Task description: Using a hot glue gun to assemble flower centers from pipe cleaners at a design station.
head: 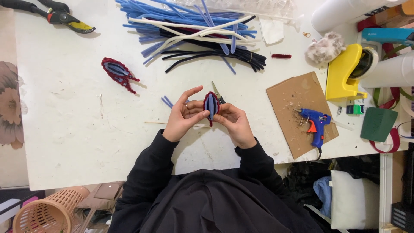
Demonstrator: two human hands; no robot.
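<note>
Both hands are pinching a little petal (211,105) made of blue and dark red pipe cleaners, held just above the white bench (69,129). Left hand (183,115) has fingers half spread, right hand (235,123) curled round it. Scissors (217,91) peek out behind, another finished petal (118,72) off left.

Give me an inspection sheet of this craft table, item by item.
Surface: white table, scuffed, with small scraps on it.
Job's things: petal-shaped pipe-cleaner piece, blue inside with a dark red rim, held upright between both hands; a similar finished piece lies to the left.
Clutter: pile of blue, white and black pipe cleaners, pliers, scissors, blue glue gun on cardboard, yellow tape dispenser, green foam block.
Hands: left hand and right hand both pinch the piece.
Cables: glue gun cord runs off the table edge.
Surroundings: orange basket on the floor.
</note>
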